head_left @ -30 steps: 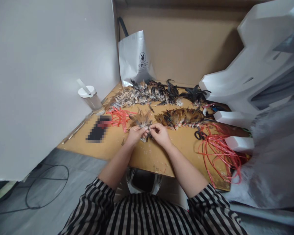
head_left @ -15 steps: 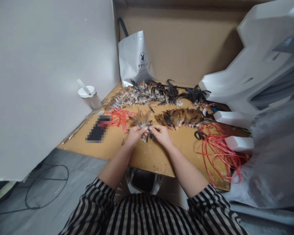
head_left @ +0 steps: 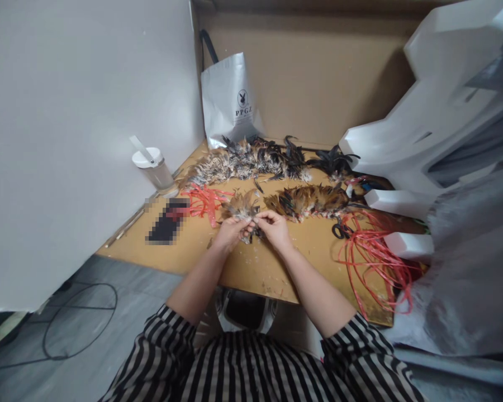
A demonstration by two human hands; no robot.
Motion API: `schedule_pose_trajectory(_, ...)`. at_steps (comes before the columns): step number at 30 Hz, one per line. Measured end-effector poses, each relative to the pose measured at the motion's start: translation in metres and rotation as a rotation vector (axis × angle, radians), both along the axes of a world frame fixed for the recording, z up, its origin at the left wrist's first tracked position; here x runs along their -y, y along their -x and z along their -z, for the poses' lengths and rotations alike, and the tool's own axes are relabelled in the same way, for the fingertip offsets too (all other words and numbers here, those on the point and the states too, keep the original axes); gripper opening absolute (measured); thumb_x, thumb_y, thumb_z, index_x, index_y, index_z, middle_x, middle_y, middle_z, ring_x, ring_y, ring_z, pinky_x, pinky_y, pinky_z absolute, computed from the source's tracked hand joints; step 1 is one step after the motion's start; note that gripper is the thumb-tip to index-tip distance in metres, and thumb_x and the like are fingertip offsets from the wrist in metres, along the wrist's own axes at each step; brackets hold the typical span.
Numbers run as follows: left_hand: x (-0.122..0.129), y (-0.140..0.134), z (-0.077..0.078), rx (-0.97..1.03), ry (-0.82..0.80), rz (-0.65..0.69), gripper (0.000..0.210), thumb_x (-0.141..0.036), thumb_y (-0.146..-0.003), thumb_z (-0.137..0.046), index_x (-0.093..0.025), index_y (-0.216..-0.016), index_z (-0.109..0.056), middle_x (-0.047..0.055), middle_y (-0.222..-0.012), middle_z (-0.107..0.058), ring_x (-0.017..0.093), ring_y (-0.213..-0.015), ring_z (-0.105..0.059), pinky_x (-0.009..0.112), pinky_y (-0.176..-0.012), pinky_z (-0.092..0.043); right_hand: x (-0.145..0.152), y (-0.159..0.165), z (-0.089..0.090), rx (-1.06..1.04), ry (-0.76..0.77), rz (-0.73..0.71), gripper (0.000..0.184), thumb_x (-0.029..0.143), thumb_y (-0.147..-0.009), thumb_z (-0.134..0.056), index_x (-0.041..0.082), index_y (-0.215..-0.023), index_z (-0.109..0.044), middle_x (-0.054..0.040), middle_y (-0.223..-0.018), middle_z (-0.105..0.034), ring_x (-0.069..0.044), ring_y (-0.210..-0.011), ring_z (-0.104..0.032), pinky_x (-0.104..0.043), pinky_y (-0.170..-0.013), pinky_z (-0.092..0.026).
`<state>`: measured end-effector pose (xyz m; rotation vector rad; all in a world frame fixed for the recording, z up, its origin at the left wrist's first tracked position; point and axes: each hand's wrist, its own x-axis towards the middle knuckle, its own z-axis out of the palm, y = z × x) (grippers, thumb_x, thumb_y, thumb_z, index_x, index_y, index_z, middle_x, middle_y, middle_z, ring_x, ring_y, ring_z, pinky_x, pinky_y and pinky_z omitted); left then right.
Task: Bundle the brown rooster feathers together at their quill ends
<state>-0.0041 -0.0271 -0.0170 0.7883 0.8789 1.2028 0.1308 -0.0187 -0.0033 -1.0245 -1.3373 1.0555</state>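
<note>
A small bunch of brown and grey feathers [head_left: 240, 205] is held over the table's near middle. My left hand [head_left: 232, 230] pinches it at its base from the left. From the right, my right hand [head_left: 273, 228] is closed in a pinch at the same spot, its fingertips meeting those of the left; what exactly lies between them is too small to make out. Just beyond my right hand lies a row of brown feathers [head_left: 312, 201]. A longer pile of pale, brown and black feathers [head_left: 251, 159] stretches across the back.
Red plastic strips lie at the left [head_left: 207, 201] and in a tangle at the right [head_left: 371, 257], near black scissor handles [head_left: 340, 230]. A lidded cup [head_left: 155, 170], a blurred dark object [head_left: 167, 222] and a silver bag [head_left: 226, 100] stand or lie around. White foam pieces [head_left: 402, 204] border the right side.
Both hands stay at the feather bunch with their fingertips together. My right hand's fingers have shifted very slightly; the whole view has moved a little.
</note>
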Motion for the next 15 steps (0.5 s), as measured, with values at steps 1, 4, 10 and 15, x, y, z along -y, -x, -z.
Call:
schedule_pose_trajectory(1,0.0,0.0,0.001,0.007,0.001,0.003,0.026,-0.031,-0.059,-0.072,-0.009,-0.071,-0.064,0.004,-0.065,-0.063,0.005,-0.05,-0.051,0.016,-0.046,-0.039,0.0,0.0,0.0,0.03,-0.038,0.012,0.015,0.032,-0.063,-0.065,0.018,-0.069,-0.062,-0.0004,-0.066,-0.058,-0.011,-0.057,-0.05,-0.024,-0.056,-0.042)
schedule_pose_trajectory(4,0.0,-0.001,0.002,0.015,0.003,0.006,0.025,-0.03,-0.058,-0.072,-0.009,-0.07,-0.064,0.004,-0.064,-0.063,0.005,-0.049,-0.052,0.016,-0.045,-0.039,0.001,-0.002,0.001,0.11,-0.132,0.042,0.01,0.028,-0.066,-0.063,0.018,-0.067,-0.061,-0.0005,-0.067,-0.055,-0.011,-0.059,-0.051,-0.025,-0.058,-0.043)
schedule_pose_trajectory(10,0.002,-0.003,-0.003,-0.026,0.01,-0.003,0.025,-0.03,-0.056,-0.073,-0.009,-0.066,-0.065,0.004,-0.058,-0.061,0.006,-0.047,-0.051,0.016,-0.044,-0.039,0.004,-0.002,-0.003,0.195,-0.283,0.046,0.007,0.022,-0.07,-0.059,0.019,-0.071,-0.065,-0.0028,-0.073,-0.056,-0.014,-0.07,-0.054,-0.029,-0.066,-0.044)
schedule_pose_trajectory(15,0.0,-0.002,-0.002,-0.105,-0.036,-0.033,0.027,-0.035,-0.058,-0.071,-0.01,-0.062,-0.063,0.002,-0.05,-0.058,0.006,-0.042,-0.049,0.017,-0.042,-0.037,0.01,-0.002,-0.01,0.244,-0.341,0.001,0.012,0.023,-0.073,-0.056,0.019,-0.076,-0.067,-0.0043,-0.077,-0.057,-0.014,-0.073,-0.055,-0.029,-0.068,-0.045)
